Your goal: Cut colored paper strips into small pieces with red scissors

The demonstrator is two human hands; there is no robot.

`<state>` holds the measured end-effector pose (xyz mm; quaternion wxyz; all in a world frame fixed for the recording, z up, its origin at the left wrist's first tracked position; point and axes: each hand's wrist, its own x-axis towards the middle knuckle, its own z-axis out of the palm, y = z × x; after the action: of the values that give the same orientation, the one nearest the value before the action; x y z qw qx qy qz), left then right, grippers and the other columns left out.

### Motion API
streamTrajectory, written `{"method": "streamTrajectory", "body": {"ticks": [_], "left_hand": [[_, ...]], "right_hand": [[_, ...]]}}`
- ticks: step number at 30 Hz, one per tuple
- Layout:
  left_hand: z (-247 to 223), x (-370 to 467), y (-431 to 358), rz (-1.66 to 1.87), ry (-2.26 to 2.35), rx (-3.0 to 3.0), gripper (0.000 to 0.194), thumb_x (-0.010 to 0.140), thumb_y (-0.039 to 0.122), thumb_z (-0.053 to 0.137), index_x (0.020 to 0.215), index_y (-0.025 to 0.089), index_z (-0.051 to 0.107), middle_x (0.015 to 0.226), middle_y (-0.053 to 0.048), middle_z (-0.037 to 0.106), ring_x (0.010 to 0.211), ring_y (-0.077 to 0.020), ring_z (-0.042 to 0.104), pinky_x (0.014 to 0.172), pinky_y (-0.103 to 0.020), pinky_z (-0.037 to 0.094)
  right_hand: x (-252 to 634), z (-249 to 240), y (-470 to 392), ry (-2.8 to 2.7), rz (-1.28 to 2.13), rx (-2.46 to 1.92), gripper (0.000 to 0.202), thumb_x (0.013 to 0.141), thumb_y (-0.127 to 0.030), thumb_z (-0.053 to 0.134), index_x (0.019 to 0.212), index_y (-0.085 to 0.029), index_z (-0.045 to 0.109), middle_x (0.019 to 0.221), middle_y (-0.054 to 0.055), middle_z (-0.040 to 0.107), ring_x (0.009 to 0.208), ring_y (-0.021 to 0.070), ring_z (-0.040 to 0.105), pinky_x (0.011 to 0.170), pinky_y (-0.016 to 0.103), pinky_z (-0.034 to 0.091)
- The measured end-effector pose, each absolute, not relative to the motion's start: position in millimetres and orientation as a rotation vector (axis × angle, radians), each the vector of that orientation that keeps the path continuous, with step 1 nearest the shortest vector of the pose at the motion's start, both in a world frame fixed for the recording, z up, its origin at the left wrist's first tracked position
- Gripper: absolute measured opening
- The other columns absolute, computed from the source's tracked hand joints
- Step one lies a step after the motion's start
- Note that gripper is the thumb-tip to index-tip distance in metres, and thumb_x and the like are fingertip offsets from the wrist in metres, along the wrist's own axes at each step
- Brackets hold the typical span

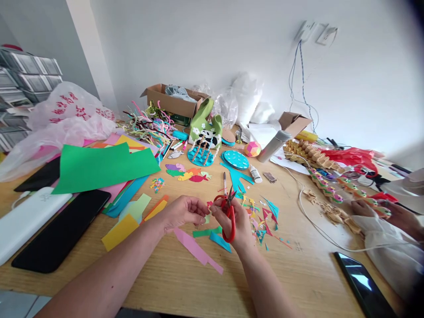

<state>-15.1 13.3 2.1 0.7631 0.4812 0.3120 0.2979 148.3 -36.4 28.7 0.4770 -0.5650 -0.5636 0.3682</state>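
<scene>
Red-handled scissors (229, 216) hang in my right hand (239, 225), their blades pointing up and a little apart. My right thumb and fingers also meet near a small red paper piece (210, 205). Just left of it is my left hand (187, 213), its fingers curled near a small pale green piece (207, 218); whether they pinch anything is too small to tell. Below the hands lie a pink paper strip (195, 247), a green strip (206, 232) and a blue strip (220, 241). Coloured paper fish (188, 173) lie beyond my left hand.
Green sheets (99, 168), a black phone-like slab (62, 229) and a white device (33, 221) are at left. Paper scraps (261, 221) lie right of my hands. A grey bottle (274, 145) stands behind. Another person's hands (397, 216) and a phone (362, 282) are at right.
</scene>
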Motion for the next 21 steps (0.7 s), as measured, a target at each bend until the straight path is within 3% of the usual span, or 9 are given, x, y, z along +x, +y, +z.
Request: {"method": "streamTrajectory", "body": {"ticks": [6, 13, 21], "left_hand": [[7, -15, 13, 0.713, 0.728, 0.915, 0.017, 0.053, 0.017, 0.079, 0.066, 0.014, 0.068, 0.062, -0.001, 0.064, 0.058, -0.011, 0.056, 0.06, -0.026, 0.045], [10, -16, 15, 0.814, 0.706, 0.753, 0.021, 0.051, 0.018, 0.081, 0.067, 0.014, 0.068, 0.065, -0.002, 0.067, 0.06, -0.011, 0.059, 0.061, -0.024, 0.045], [8, -14, 10, 0.759, 0.731, 0.817, 0.02, 0.055, 0.022, 0.078, 0.067, 0.014, 0.064, 0.06, 0.0, 0.063, 0.057, -0.0114, 0.058, 0.063, -0.027, 0.046]], "right_hand": [[150, 29, -38, -1.432, 0.732, -1.334, 0.033, 0.085, -0.051, 0.057, 0.082, -0.018, 0.054, 0.074, 0.003, 0.059, 0.062, 0.0145, 0.052, 0.055, 0.025, 0.041], [143, 29, -39, -1.344, 1.004, -1.363, 0.032, 0.07, -0.04, 0.075, 0.08, -0.018, 0.053, 0.072, 0.001, 0.058, 0.061, 0.0135, 0.054, 0.055, 0.024, 0.044], [140, 29, -39, -1.31, 1.022, -1.358, 0.03, 0.07, -0.037, 0.073, 0.077, -0.018, 0.051, 0.065, -0.002, 0.053, 0.058, 0.0121, 0.05, 0.053, 0.023, 0.042]]}}
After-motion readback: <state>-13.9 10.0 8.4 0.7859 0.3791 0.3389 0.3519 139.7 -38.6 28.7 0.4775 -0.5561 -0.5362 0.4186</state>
